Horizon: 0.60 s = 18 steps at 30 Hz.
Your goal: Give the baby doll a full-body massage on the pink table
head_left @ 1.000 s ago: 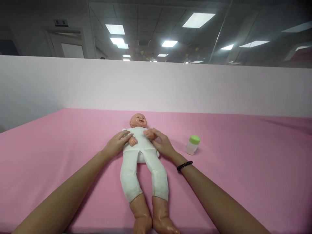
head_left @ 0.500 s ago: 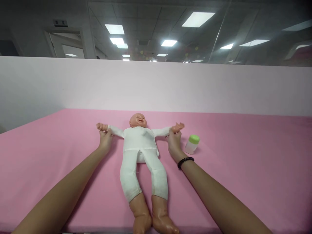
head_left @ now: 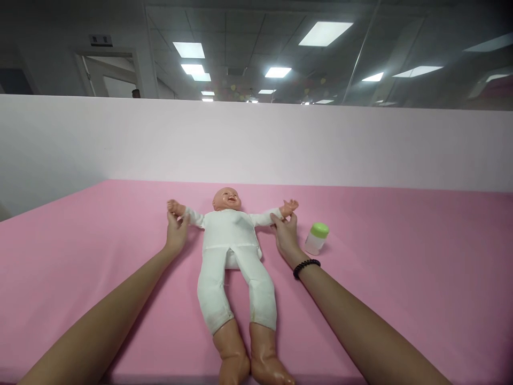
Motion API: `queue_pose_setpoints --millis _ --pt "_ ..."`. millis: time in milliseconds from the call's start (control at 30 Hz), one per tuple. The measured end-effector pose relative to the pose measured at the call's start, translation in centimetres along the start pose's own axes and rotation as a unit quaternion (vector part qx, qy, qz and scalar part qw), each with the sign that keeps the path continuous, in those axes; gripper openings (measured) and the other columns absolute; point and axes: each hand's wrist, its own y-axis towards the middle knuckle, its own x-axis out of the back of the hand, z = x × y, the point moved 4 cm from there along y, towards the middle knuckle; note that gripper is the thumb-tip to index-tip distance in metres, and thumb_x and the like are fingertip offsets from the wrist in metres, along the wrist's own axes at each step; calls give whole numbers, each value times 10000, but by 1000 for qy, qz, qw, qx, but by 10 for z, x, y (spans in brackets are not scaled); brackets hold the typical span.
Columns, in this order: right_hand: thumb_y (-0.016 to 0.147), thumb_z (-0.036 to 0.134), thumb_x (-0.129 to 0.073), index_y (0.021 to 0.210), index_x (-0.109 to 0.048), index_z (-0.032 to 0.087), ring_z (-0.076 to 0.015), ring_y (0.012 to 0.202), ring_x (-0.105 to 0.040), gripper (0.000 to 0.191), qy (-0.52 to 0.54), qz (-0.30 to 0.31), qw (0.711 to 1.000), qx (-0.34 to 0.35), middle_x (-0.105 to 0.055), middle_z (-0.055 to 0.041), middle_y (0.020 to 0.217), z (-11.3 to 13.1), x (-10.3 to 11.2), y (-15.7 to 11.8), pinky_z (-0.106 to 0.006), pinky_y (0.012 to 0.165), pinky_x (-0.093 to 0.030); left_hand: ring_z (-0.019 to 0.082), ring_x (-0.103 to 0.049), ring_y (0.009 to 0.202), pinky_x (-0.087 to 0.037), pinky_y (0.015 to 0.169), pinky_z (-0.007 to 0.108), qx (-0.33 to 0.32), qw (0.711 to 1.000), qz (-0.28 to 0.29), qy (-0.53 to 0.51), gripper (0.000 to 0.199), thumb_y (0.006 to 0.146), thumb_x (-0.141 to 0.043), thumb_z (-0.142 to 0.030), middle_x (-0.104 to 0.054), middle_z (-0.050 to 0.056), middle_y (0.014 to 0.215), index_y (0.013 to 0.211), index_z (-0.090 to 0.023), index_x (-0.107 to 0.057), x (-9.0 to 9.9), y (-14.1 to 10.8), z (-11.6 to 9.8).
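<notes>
A baby doll (head_left: 230, 230) with a white cloth body lies on its back on the pink surface, head away from me and feet at the near edge. Its arms are spread out to both sides. My left hand (head_left: 176, 231) grips the doll's arm on the left at the wrist. On the other side, my right hand (head_left: 285, 232), below a black coiled bracelet (head_left: 306, 267), has its fingers around the doll's arm near the wrist. A small clear bottle with a green lid (head_left: 316, 238) stands just right of my right hand.
The pink padded surface (head_left: 401, 267) ends at a white low wall (head_left: 280, 141) behind the doll. Above the wall is glass with ceiling lights (head_left: 326, 33) showing, and a doorway at the upper left. Part of a person's head (head_left: 136, 93) shows there.
The doll's arm on the left has moved inward with my left hand. The doll's other arm has also shifted slightly inward. A dark head has appeared by the doorway.
</notes>
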Motion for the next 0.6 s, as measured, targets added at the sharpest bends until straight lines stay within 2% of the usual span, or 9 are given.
queue_pose_setpoints --millis 67,133,167,233,333,433,500,567,600 --pt "705 286 -754 1336 -458 226 -229 1074 -655 700 -47 95 992 70 -646 -107 1236 9 -14 -8 -440 978 -536 269 -544 1273 -450 1100 469 -122 982 126 72 373 932 -533 -318 -565 132 1342 1289 -218 -496 -17 -12 -17" --pt "720 235 -715 1213 -609 206 -241 1153 -626 505 -111 223 960 125 -673 -93 1219 13 -30 -21 -455 1057 -476 277 -451 1375 -348 1180 499 -209 941 230 136 339 942 -491 -281 -559 114 1386 1265 -226 -580 -32 -24 -27" --pt "727 204 -682 1153 -664 204 -243 1213 -597 426 -140 271 942 143 -676 -83 1231 13 -35 -27 -453 1099 -438 276 -403 1415 -308 1202 511 -233 927 250 157 343 946 -471 -266 -549 103 1411 1260 -233 -605 -36 -27 -28" --pt "727 146 -618 1100 -720 217 -235 1304 -537 394 -185 313 917 162 -674 -57 1258 11 -41 -36 -445 1156 -375 265 -363 1444 -276 1218 521 -253 918 248 180 363 953 -432 -239 -537 91 1434 1261 -238 -624 -38 -30 -29" --pt "728 123 -591 1131 -719 220 -225 1306 -536 434 -199 305 917 165 -667 -49 1276 11 -42 -42 -443 1157 -376 245 -380 1434 -291 1216 495 -251 918 247 185 388 953 -415 -216 -529 87 1442 1288 -235 -609 -38 -31 -28" --pt "761 177 -630 1141 -701 208 -222 1239 -579 388 -169 299 927 151 -674 -63 1254 15 -43 -40 -437 1124 -414 242 -437 1390 -336 1191 467 -216 938 228 150 372 931 -473 -223 -560 82 1401 1283 -248 -589 -36 -30 -29" --pt "747 224 -684 1146 -667 209 -222 1181 -608 400 -109 267 950 123 -676 -69 1233 17 -41 -31 -433 1088 -451 239 -511 1316 -399 1144 441 -168 967 170 82 347 911 -550 -274 -589 82 1342 1257 -256 -563 -31 -23 -28" --pt "704 248 -729 1180 -591 232 -213 1122 -633 496 -20 180 981 72 -677 -52 1191 15 -30 -16 -425 1046 -490 229 -575 1232 -486 1056 409 -84 993 79 -13 370 884 -622 -335 -589 88 1307 1228 -261 -510 -19 -12 -20" --pt "694 255 -729 1188 -549 248 -206 1100 -643 526 22 123 991 39 -675 -39 1164 11 -21 -8 -419 1030 -506 224 -601 1194 -522 1006 396 -28 997 29 -60 376 878 -636 -356 -587 93 1288 1207 -259 -482 -12 -5 -12"
